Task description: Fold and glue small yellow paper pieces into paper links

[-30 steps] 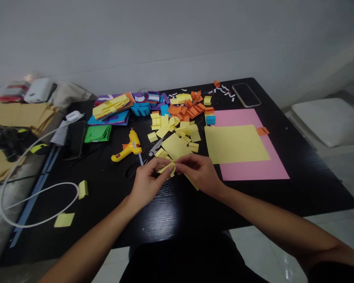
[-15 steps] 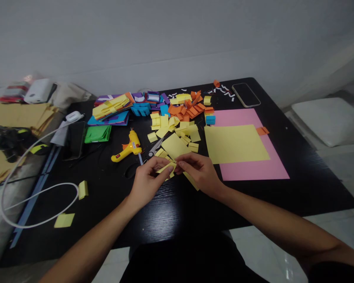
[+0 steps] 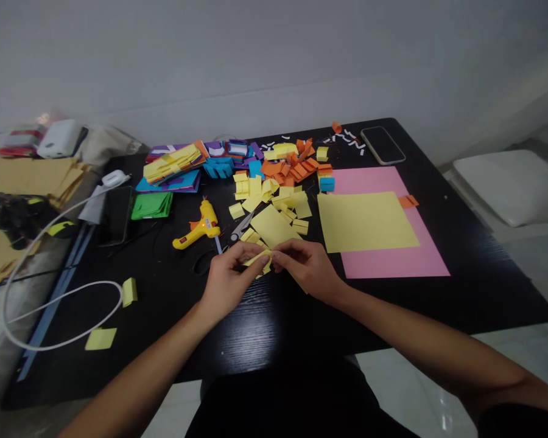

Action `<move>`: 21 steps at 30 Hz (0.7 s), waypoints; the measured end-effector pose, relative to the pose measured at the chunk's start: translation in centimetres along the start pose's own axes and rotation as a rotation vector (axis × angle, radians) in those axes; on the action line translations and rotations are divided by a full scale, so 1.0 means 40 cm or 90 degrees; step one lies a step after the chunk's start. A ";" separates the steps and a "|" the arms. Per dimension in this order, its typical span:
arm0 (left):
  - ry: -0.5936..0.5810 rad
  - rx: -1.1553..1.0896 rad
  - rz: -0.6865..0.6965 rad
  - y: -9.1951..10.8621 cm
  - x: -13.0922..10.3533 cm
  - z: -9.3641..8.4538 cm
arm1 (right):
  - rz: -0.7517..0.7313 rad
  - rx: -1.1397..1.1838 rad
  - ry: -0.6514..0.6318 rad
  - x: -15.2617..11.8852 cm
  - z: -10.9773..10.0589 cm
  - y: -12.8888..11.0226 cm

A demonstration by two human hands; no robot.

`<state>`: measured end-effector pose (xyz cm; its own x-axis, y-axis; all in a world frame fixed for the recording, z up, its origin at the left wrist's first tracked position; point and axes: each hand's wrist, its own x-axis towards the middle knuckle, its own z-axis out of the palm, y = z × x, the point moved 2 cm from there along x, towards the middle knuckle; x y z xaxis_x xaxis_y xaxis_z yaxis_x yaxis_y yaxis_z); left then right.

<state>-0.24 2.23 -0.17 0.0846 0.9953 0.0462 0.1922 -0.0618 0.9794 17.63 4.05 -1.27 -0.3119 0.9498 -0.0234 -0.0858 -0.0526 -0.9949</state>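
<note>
Between thumb and fingers, my left hand (image 3: 232, 275) pinches a small piece of yellow paper (image 3: 260, 260). My right hand (image 3: 311, 267) meets it at the paper's right end, thumb and fingertips closed on that edge. Just beyond the hands lies a larger yellow paper sheet (image 3: 274, 226), partly covered by my right hand. Scissors (image 3: 241, 226) with dark handles rest left of that sheet. Several folded yellow paper pieces (image 3: 251, 190) are heaped behind it, beside a pile of folded orange pieces (image 3: 296, 169).
A yellow glue gun (image 3: 203, 226) lies left of the scissors. On the right, a yellow sheet (image 3: 369, 222) overlaps a pink sheet (image 3: 393, 265), with a phone (image 3: 383, 146) behind. Green papers (image 3: 151, 205) and a white cable (image 3: 119, 292) are on the left of the black table (image 3: 173, 340).
My right fingertips have shifted slightly along the small yellow paper, whose visible edge has tilted a little. The view has moved very slightly; everything else stays in place.
</note>
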 end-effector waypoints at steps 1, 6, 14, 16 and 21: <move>0.004 0.006 0.004 0.001 0.000 -0.001 | -0.001 0.001 0.001 0.000 0.000 0.000; 0.010 0.017 0.008 0.002 0.000 -0.001 | 0.004 0.002 0.002 -0.002 0.001 0.002; -0.002 -0.044 -0.044 0.009 0.006 -0.002 | 0.026 0.033 -0.003 -0.004 0.001 0.005; 0.001 -0.051 -0.053 0.011 0.008 -0.001 | 0.017 0.026 -0.012 -0.007 0.005 0.001; 0.021 -0.047 -0.042 0.015 0.007 0.006 | -0.001 -0.034 -0.005 -0.013 0.018 0.000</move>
<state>0.13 2.47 0.38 0.0418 0.9990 -0.0141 0.1233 0.0088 0.9923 17.12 3.34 -1.17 -0.3192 0.9475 -0.0206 -0.0353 -0.0336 -0.9988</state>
